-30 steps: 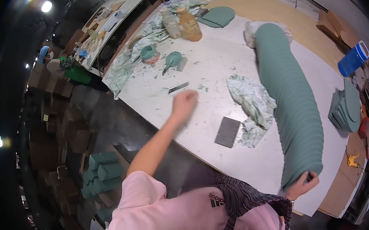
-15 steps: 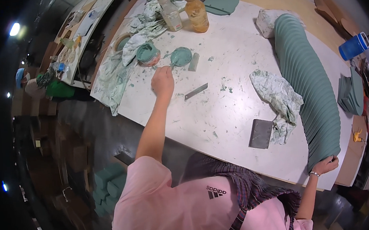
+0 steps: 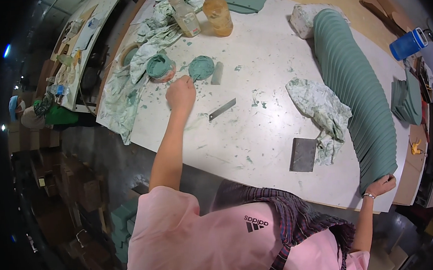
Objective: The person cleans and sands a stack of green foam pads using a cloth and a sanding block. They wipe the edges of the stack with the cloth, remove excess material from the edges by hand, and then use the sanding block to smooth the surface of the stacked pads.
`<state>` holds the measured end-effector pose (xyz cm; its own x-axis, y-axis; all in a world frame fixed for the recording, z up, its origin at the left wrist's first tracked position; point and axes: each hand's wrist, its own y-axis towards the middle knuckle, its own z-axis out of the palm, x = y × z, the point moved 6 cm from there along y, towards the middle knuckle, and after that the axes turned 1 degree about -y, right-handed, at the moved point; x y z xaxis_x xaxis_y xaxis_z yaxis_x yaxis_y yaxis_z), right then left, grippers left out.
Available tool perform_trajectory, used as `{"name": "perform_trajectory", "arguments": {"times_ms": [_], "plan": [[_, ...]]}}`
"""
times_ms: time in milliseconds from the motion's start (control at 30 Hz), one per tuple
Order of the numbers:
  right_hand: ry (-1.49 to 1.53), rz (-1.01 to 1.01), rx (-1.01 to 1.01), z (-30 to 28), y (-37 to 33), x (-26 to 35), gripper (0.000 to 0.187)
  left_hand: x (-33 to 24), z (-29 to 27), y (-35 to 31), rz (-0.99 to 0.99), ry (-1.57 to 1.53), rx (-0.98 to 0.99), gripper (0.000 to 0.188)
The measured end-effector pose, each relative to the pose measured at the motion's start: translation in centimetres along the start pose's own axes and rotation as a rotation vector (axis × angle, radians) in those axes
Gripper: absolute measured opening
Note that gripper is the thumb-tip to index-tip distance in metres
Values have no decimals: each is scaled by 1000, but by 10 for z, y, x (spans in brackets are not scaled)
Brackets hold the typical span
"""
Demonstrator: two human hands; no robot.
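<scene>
My left hand (image 3: pixel 181 92) is closed around a thin spatula-like tool, mostly hidden by my fingers. Its tip meets a round lid (image 3: pixel 201 68) coated with green paste. Just left of the lid stands an open jar (image 3: pixel 160 67) of the same paste. Along the right side of the table runs a long row of overlapping green curved panels (image 3: pixel 351 85). At the row's near end, my right hand (image 3: pixel 382 186) grips the edge of the last panel, its fingertips partly hidden. A flat metal blade (image 3: pixel 223 109) and a small green-grey block (image 3: pixel 217 73) lie near my left hand.
A crumpled stained cloth (image 3: pixel 320 112) and a dark sanding block (image 3: pixel 303 154) lie left of the panels. Two bottles, one clear (image 3: pixel 184 17) and one amber (image 3: pixel 217 13), stand at the back. More stained cloth (image 3: pixel 123 94) covers the left edge. A blue jug (image 3: pixel 408 44) is far right.
The view has shifted, so the table's contents appear slightly further left and up. My left hand stays beside the paste lid and my right hand stays at the panels' near end.
</scene>
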<state>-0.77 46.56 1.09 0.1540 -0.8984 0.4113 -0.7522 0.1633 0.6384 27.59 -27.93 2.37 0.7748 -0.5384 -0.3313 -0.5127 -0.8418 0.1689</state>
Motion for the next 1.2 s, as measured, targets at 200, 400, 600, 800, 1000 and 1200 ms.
{"name": "perform_trajectory", "arguments": {"times_ms": [200, 400, 600, 800, 1000, 1200], "plan": [[-20, -5, 8, 2, 0, 3, 33, 15, 2, 0, -63, -40, -41, 20], [-19, 51, 4, -5, 0, -7, 34, 12, 13, 1, -151, -374, 14, 21], [61, 24, -22, 5, -5, 0, 25, 15, 33, -13, -467, -1201, 165, 19], [105, 50, -15, -6, 3, 30, 21, -76, 28, -44, -364, -1570, 462, 11], [177, 55, 36, -12, 1, 27, 27, -253, 29, -117, -153, -1670, 818, 14], [379, 185, 232, -18, 9, 25, 26, -372, 46, -187, -145, -1660, 965, 18]]}}
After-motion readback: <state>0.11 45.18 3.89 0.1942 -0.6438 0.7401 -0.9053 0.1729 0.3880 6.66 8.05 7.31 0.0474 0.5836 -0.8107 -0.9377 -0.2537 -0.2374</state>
